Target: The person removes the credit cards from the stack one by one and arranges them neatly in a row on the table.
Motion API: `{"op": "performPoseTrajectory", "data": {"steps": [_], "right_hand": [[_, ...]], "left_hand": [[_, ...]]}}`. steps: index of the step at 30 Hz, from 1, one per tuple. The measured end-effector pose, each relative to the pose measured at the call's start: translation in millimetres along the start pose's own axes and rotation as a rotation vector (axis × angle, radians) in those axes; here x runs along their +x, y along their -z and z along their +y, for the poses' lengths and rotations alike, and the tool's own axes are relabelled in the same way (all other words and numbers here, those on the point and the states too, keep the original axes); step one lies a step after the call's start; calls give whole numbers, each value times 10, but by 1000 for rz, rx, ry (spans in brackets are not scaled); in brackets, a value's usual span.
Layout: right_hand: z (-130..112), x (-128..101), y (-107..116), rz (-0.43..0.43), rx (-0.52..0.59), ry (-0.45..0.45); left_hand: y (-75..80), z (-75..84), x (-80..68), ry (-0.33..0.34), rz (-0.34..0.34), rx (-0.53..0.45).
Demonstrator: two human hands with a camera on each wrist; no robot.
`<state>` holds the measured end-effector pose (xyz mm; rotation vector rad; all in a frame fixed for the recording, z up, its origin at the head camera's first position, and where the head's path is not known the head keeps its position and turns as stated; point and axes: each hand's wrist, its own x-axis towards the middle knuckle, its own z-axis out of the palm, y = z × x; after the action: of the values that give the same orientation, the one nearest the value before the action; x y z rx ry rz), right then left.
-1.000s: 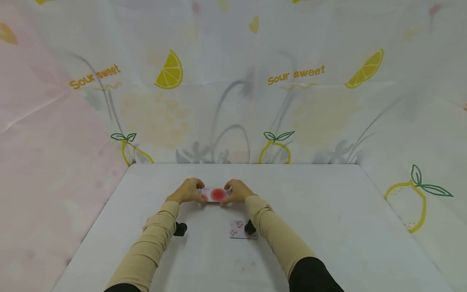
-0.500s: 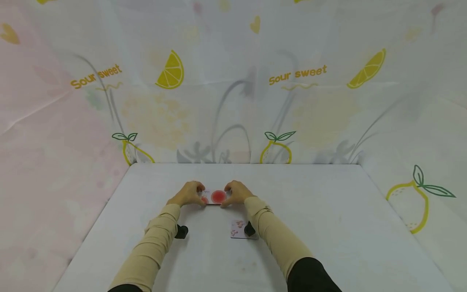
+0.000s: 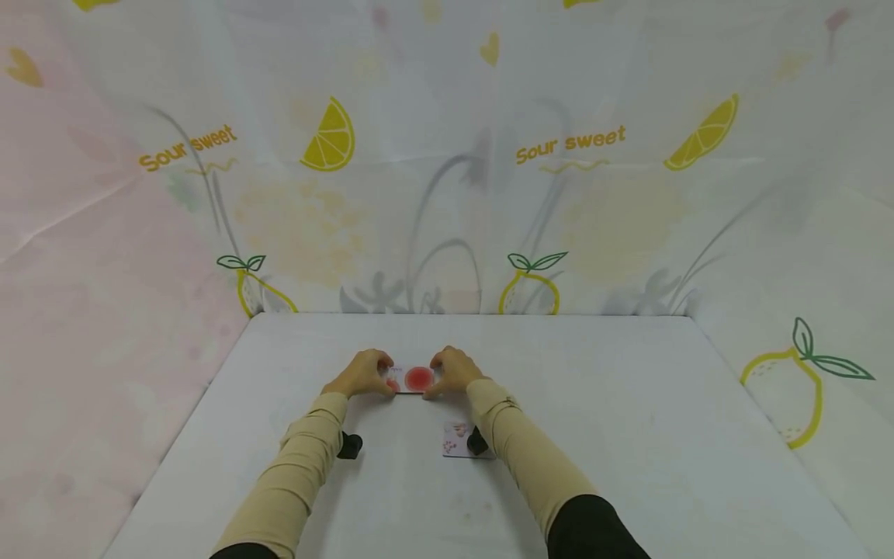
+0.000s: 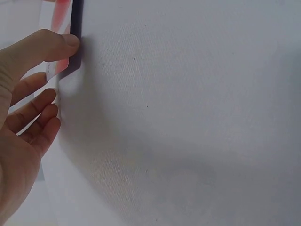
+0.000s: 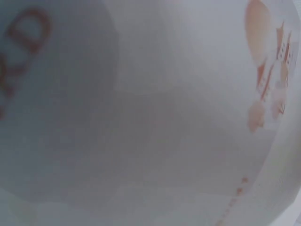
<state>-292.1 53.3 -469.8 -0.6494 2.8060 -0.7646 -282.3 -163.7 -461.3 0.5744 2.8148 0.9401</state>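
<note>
My left hand [image 3: 360, 374] and right hand [image 3: 455, 371] hold a flat rectangular card [image 3: 418, 379] between them, one at each short end, near the far middle of the white table. The card is white with a large red disc and a smaller red patch at its left. In the left wrist view, the left thumb presses the card's dark edge [image 4: 76, 23], with the index finger behind it. A second card [image 3: 455, 440], pale with pink flower-like prints, lies nearer under the right wrist. Its print [image 5: 258, 94] fills the right wrist view close up, blurred, and no hand shows there.
Black wrist cameras [image 3: 350, 446] hang under both forearms, the right one overlapping the second card in the head view. The white table [image 3: 594, 404] ends at a lemon-printed cloth backdrop [image 3: 447, 194] behind and at both sides.
Both hands and the red-disc card have come slightly nearer in the head view, mostly in the first half second. The hold stays the same, and the second card stays on the table.
</note>
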Motion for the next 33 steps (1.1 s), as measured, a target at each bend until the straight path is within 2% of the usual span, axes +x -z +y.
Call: {"op": "performPoseTrajectory", "data": {"steps": [8,19,33], "right_hand": [[-1,30,-58,5,6,8],[-109,14,-38,-2,13,-38],[-117,45,-63,27,-19,-26]], "left_hand": [[20,-35,-7,44,-19,10],[47,-56,-20,52,-17,5],[86,-77,2,56,-15,23]]}}
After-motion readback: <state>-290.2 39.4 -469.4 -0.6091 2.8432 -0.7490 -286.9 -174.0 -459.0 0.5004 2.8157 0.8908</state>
